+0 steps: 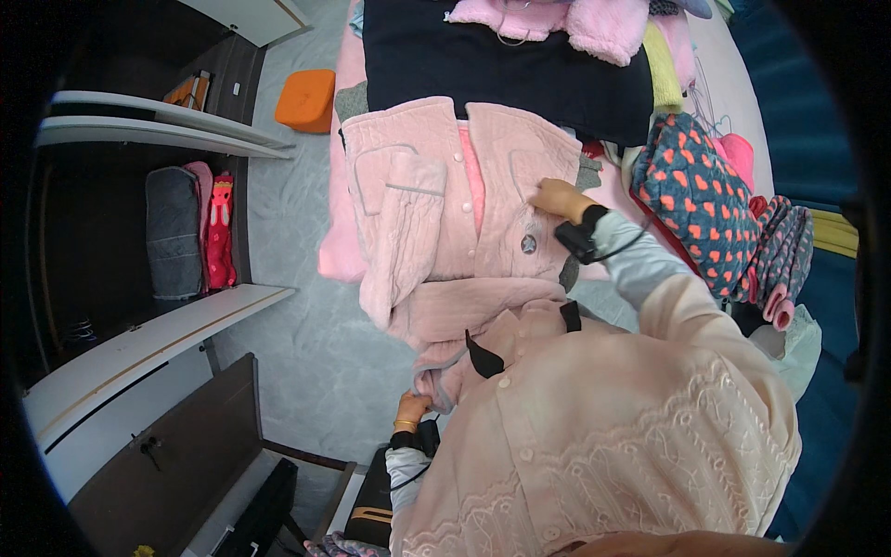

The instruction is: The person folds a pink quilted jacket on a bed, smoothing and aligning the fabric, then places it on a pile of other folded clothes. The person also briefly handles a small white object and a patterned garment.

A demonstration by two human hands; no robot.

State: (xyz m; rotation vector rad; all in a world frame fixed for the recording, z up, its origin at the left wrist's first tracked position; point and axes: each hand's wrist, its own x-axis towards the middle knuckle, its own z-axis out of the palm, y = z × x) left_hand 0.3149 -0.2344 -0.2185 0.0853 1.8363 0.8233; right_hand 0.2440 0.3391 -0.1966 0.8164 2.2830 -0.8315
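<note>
A pale pink quilted jacket (424, 230) with grey piping lies spread before me, its front buttons showing and one sleeve folded across its left side. At the lower left, my left hand (413, 406) grips a grey-edged part of the pink quilted cloth, close to my body. My right hand (562, 200) rests on the jacket's right front panel beside the piped pocket, above a round star patch (529, 243). Its fingers are bent, and whether they pinch the cloth is not clear. Part of the jacket hangs over the bed's near edge against my blouse.
Black cloth (501, 69) and pink fluffy clothing (605, 31) lie farther up the bed. On the right is a heart-patterned quilted garment (699, 209). An orange stool (306, 101) stands on the floor at left, near an open wardrobe holding folded cloths (172, 233).
</note>
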